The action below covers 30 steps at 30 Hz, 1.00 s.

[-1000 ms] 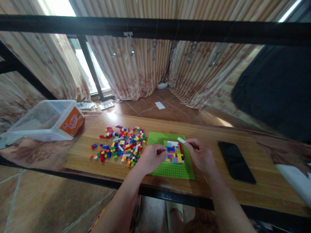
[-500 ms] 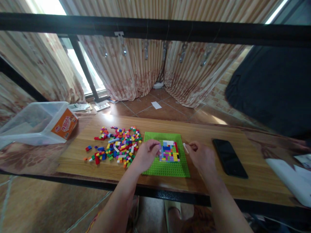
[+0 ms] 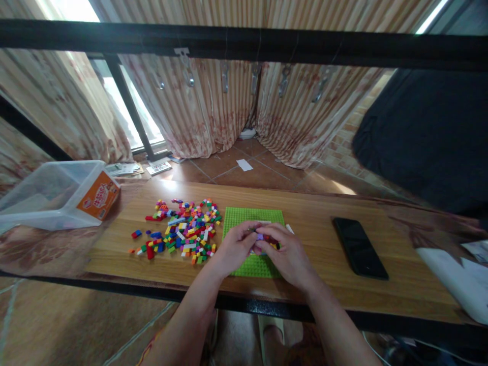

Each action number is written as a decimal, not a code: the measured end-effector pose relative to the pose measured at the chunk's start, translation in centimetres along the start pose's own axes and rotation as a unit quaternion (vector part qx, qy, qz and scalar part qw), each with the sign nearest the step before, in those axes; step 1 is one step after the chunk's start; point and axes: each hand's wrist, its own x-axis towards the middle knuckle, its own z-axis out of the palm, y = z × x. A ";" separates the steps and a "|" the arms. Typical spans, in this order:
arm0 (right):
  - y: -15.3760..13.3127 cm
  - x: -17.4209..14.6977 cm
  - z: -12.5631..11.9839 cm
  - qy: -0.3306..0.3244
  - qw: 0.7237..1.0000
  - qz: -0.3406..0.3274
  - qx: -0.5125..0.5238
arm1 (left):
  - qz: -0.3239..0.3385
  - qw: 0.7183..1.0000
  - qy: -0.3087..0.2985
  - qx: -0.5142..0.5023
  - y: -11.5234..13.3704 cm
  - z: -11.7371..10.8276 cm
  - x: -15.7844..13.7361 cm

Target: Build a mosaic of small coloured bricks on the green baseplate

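Nearest the camera, the left hand (image 3: 237, 248) and right hand (image 3: 286, 255) are meeting over the middle of the green baseplate (image 3: 244, 216), which is lying flat on the wooden table (image 3: 320, 244). The fingers (image 3: 254, 230) of both hands are curling inward together, apparently pinching a small purple brick (image 3: 260, 236); the patch of bricks beneath them is mostly hidden. This is looking like the seating step: pressing a piece onto the studs. The next move is calling for squaring the piece to the grid and pushing straight down. Just left, loose coloured bricks (image 3: 183, 231) are lying scattered. A black phone (image 3: 359, 247) is lying well apart on the right. Farther left, a clear tub (image 3: 53, 195) is standing.
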 end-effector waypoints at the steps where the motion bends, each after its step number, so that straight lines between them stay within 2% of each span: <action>1: 0.1 0.0 -0.1 -0.002 1.000 0.000 -0.002 | 0.000 1.000 0.002 -0.007 0.0 0.1 0.0; 5: 1.1 0.0 -1.3 0.002 1.000 0.027 -0.012 | -0.010 1.000 0.017 0.010 0.0 0.2 -0.1; 7: 2.4 0.0 -2.3 0.039 0.997 0.062 -0.029 | -0.011 0.998 0.053 0.036 0.0 0.0 0.0; 9: 3.9 0.0 -3.3 0.108 0.989 0.099 -0.035 | -0.005 0.992 0.103 0.066 0.1 -0.5 0.1; 11: 5.2 -0.1 -3.9 0.131 0.982 0.128 -0.035 | 0.001 0.985 0.144 0.093 0.2 -1.0 0.2; 17: 6.2 0.3 -3.5 0.064 0.989 0.130 -0.034 | 0.005 0.973 0.187 0.138 -0.1 -1.7 0.6; 23: 6.0 1.3 -2.9 0.013 0.994 0.102 -0.043 | 0.008 0.973 0.172 0.152 -0.3 -1.7 0.5; 30: 6.5 1.9 -2.8 -0.031 0.993 0.108 -0.033 | 0.010 0.965 0.162 0.205 -0.8 -2.1 0.7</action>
